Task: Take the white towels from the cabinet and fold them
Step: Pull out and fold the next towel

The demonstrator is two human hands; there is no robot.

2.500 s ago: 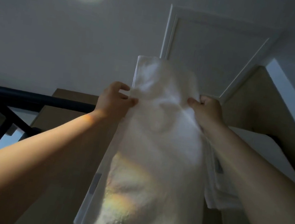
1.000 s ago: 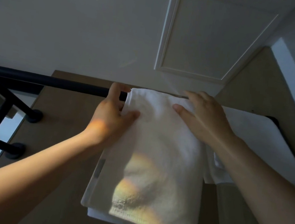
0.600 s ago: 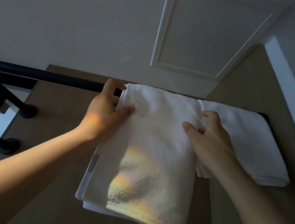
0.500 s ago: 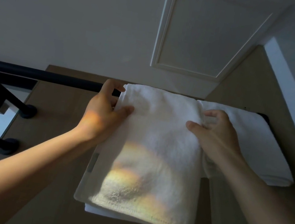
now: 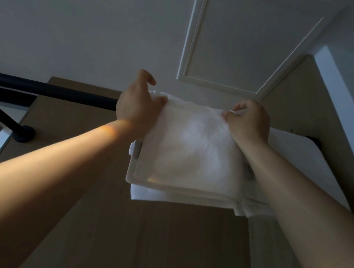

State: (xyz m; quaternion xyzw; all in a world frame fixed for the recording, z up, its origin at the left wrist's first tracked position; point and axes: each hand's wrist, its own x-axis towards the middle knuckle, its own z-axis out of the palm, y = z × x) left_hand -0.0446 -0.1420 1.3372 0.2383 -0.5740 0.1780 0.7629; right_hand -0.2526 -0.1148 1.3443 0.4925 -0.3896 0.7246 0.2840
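I look up at a white folded towel (image 5: 192, 149) hanging over a black rail (image 5: 45, 91). My left hand (image 5: 138, 102) pinches the towel's upper left corner between thumb and fingers. At the upper right corner my right hand (image 5: 249, 121) pinches the cloth the same way. The towel hangs in several layers, and its lower edges show below. A second white towel (image 5: 297, 160) hangs on the rail just to the right, partly behind my right forearm.
The rail is fixed to a wooden panel (image 5: 156, 244) by black brackets (image 5: 23, 134) at the left. A white ceiling with a framed hatch (image 5: 248, 41) is overhead. A wooden cabinet side (image 5: 308, 102) rises at the right.
Both hands have shifted up from the towel's sides to its top corners at the rail. The front layer has been lifted, so the towel hangs shorter than before.
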